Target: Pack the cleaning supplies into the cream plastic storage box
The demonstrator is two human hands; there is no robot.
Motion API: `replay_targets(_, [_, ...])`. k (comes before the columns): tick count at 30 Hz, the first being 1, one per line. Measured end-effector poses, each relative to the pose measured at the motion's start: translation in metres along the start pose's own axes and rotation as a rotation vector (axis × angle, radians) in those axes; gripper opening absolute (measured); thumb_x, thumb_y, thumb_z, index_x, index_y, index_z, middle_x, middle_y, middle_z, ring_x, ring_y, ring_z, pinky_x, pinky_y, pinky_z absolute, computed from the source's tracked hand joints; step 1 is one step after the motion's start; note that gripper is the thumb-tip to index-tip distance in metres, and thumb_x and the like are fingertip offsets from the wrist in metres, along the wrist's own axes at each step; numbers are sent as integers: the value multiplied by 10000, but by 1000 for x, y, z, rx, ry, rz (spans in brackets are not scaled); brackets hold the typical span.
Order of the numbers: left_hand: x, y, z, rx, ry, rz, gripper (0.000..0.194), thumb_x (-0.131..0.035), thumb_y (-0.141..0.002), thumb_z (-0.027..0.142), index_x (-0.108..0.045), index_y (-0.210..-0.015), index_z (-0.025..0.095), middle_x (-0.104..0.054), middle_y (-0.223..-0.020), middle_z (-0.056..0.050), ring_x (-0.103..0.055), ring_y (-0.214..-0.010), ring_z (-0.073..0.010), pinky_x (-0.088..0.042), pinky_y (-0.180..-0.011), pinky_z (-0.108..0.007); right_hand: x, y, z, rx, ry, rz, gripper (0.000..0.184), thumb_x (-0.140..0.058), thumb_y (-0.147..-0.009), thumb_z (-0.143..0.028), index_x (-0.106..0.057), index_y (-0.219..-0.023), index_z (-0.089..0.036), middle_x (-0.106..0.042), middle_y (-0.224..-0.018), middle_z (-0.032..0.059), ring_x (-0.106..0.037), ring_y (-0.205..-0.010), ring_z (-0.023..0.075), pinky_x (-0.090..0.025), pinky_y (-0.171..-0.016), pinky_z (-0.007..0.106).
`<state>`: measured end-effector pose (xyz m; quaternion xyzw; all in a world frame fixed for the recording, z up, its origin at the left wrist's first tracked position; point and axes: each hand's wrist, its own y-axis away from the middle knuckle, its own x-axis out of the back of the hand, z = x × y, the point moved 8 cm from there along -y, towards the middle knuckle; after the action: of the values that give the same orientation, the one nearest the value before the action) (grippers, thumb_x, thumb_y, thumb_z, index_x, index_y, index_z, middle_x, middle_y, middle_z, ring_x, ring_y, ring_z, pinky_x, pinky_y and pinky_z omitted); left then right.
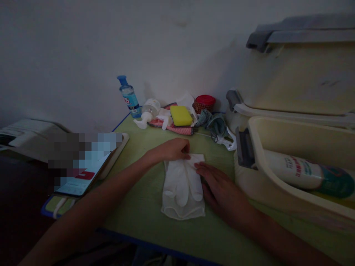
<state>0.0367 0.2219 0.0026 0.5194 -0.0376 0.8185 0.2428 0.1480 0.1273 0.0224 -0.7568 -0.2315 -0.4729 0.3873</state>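
Observation:
A pair of white rubber gloves (181, 186) lies flat on the green table (144, 207), fingers pointing toward me. My left hand (173, 149) rests on the far end of the gloves, its fingers curled and pinching the cuff edge. My right hand (217, 186) lies on the gloves' right side, fingers stretched out flat and pressing down.
At the back stand a blue bottle (129, 96), a fallen pump bottle (149, 111), a yellow sponge (181, 115), a red-lidded jar (204, 103) and a teal cloth (215, 123). A cream tub (294, 166) with a lotion bottle (305, 173) fills the right. A phone (81, 177) lies left.

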Motion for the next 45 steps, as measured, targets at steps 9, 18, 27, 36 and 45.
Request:
replay_targets(9, [0,-2,1,-34,144,58,82,-602,-688,198,-567,-708,126,-536,-656,21,-484,-584,-107,-338,-510,-202,10,4,-18,195,-6,6,374,-353,-835,-65,-541,-1158,-46,-554,-1240,183,-498,-1185,242,-435,-983,437])
replay_targets(18, [-1,-1,2,-83,207,40,83,-603,-707,192,-568,-727,118,-535,-656,26,-472,-588,-104,-357,-559,-218,-8,2,-49,448,-195,-384,588,-529,-861,-361,-419,-1302,12,-350,-1400,198,-298,-1322,239,-280,-1085,380])
replay_targets(27, [0,1,3,-94,241,46,83,-614,-710,175,-553,-718,119,-519,-650,33,-475,-605,-100,-352,-546,-208,-3,-14,-64,500,-396,-494,607,-484,-880,-397,-380,-1330,-3,-340,-1406,190,-264,-1336,191,-256,-1096,329])
replay_targets(36, [3,4,5,-125,288,92,76,-581,-737,166,-517,-712,136,-507,-634,44,-463,-585,-99,-332,-527,-205,-24,-14,-58,500,-367,-537,642,-521,-852,-397,-374,-1337,-4,-324,-1416,191,-255,-1341,208,-243,-1103,335])
replay_targets(45, [23,24,26,-191,220,144,79,-547,-766,142,-512,-695,143,-491,-642,47,-430,-570,-86,-309,-518,-200,-20,-14,-60,529,-376,-476,620,-551,-834,-372,-412,-1305,5,-371,-1385,215,-300,-1322,223,-272,-1090,347])
